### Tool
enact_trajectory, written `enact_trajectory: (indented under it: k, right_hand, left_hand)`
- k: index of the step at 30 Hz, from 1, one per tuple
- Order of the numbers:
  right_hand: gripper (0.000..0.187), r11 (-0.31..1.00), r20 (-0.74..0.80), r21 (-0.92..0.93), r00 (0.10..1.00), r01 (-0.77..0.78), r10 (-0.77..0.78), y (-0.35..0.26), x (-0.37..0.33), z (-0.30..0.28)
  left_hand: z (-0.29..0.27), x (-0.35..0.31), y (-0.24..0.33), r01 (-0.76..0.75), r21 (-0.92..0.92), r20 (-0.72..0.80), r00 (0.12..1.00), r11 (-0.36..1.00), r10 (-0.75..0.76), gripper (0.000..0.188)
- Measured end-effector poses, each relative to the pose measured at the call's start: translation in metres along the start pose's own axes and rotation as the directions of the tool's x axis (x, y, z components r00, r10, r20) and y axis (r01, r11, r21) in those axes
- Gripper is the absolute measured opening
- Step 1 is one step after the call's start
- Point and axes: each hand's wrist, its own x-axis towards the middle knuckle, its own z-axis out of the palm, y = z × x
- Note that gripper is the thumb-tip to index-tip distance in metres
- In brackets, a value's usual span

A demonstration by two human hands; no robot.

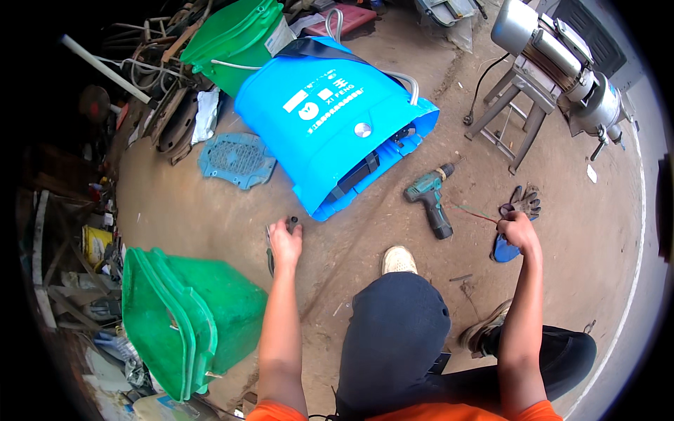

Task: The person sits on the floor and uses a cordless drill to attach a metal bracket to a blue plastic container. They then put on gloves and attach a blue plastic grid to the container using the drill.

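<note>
My left hand reaches low over the floor, its fingers bent about a small black cylindrical part. A curved dark tool handle shows beside that hand; its kind is hard to tell. Out to the right, my right hand is closed on a thin red and green wire that stretches leftward. A work glove, dark and grey, lies just beyond it, with a blue piece below. Between the hands rests a teal cordless drill. A blue backpack sprayer tank lies with its open base facing me.
A green plastic tank stands at the near left, another green tank at the far left. A blue grated panel lies by the sprayer. A metal machine on a stool stands at the far right. Scrap crowds the left edge.
</note>
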Motion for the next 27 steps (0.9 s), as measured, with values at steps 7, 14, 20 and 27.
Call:
enact_trajectory:
  k: [7, 14, 20, 27]
  right_hand:
    - [0.034, 0.613, -0.037, 0.75, 0.942, 0.248, -0.335, -0.091, -0.068, -0.024]
    - [0.04, 0.629, 0.303, 0.756, 0.755, 0.18, -0.581, -0.162, -0.092, 0.038]
    - [0.046, 0.637, 0.34, 0.685, 0.619, 0.353, -0.708, -0.178, -0.11, 0.06]
    - [0.046, 0.727, 0.334, 0.563, 0.697, 0.392, -0.634, -0.168, -0.118, 0.064]
  left_hand:
    - [-0.003, 0.01, 0.002, 0.164, -0.339, -0.018, 0.983, 0.926, -0.181, 0.029]
    - [-0.076, -0.073, 0.108, -0.017, -0.791, 0.135, 0.97, 0.612, 0.201, 0.032]
    - [-0.1, -0.079, 0.168, -0.042, -0.885, 0.156, 0.911, 0.463, 0.381, 0.028]
    - [-0.086, -0.089, 0.19, -0.042, -0.907, 0.145, 0.902, 0.419, 0.406, 0.022]
